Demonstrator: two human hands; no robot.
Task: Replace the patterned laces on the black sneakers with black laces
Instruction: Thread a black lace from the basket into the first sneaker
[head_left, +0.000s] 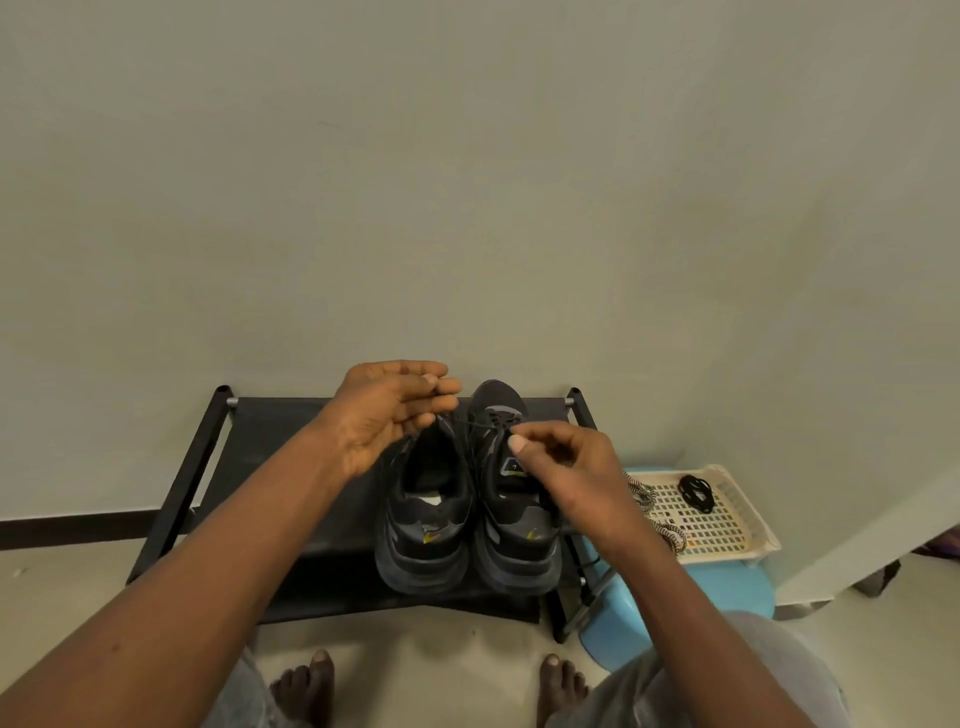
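Two black sneakers stand side by side on a black shoe rack (270, 441), heels toward me. The left sneaker (423, 525) shows no lace. The right sneaker (511, 519) carries a black lace (480, 425) across its upper eyelets. My left hand (387, 413) is raised above the left sneaker and pinches one end of that lace between thumb and fingertips. My right hand (561, 467) hovers over the right sneaker's tongue and pinches the other end. The lace runs taut between both hands. A patterned lace (657, 514) and a coiled black lace (696, 492) lie in a cream basket (748, 525).
The basket sits on a blue plastic stool (727, 587) to the right of the rack. A plain wall rises right behind the rack. My bare feet (306, 691) rest on the pale floor in front of it.
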